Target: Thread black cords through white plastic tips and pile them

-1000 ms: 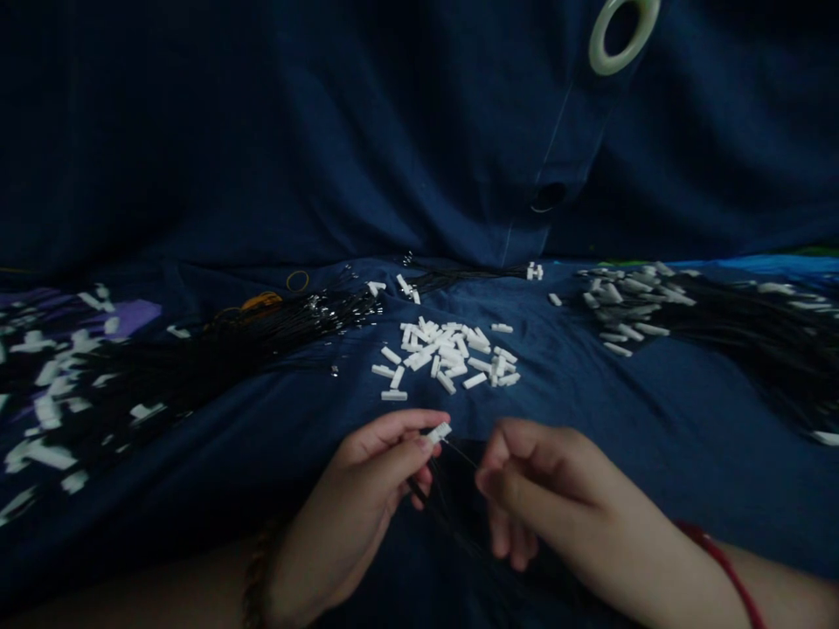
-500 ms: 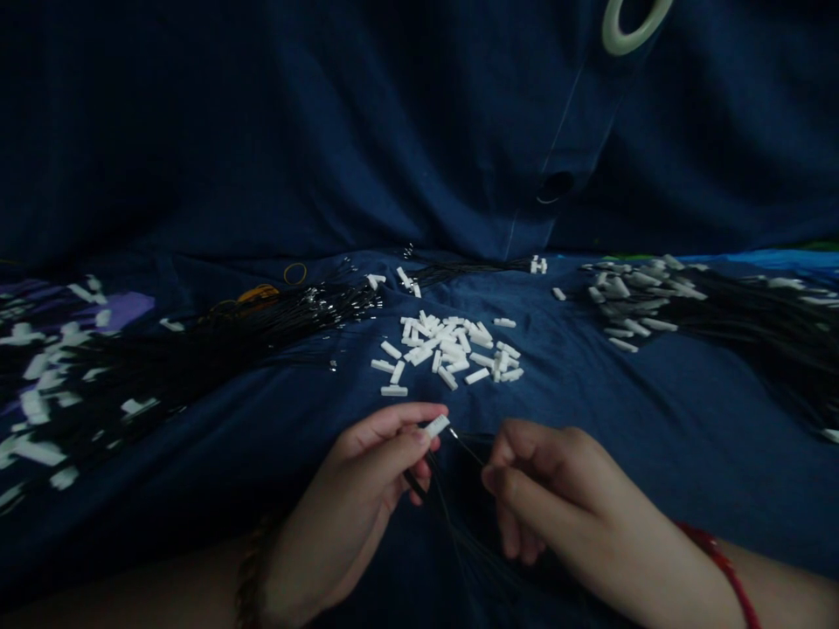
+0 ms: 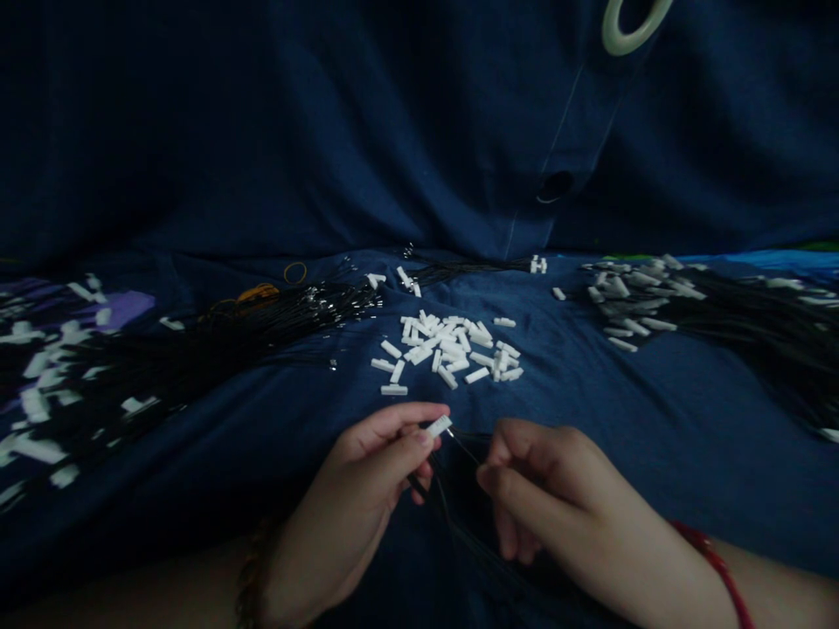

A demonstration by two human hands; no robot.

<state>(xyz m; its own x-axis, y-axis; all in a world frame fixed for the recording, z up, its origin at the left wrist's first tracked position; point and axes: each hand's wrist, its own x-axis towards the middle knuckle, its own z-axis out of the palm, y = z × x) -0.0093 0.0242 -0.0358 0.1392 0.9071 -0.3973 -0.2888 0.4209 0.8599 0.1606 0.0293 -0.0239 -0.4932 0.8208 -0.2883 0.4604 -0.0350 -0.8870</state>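
Note:
Between thumb and forefinger, my left hand (image 3: 367, 489) pinches a small white connector (image 3: 439, 426) at the lower middle; dark wires hang below it. My right hand (image 3: 557, 507) is closed on a thin dark wire (image 3: 466, 450) whose shiny metal tip is at the right end of the connector. Whether the tip is inside it, I cannot tell. Beyond my hands, a loose pile of white connectors (image 3: 452, 345) lies on the dark blue cloth (image 3: 315, 402).
At left lies a bundle of black wires (image 3: 262, 328) with metal tips, beside more white connectors (image 3: 39, 402) and a purple piece (image 3: 128, 310). Another wire bundle (image 3: 740, 323) with white connectors spreads at right. A pale ring (image 3: 616, 35) shows at the top.
My right hand has moved slightly left, bringing the wire's metal tip up to the connector's end. My left hand has barely moved.

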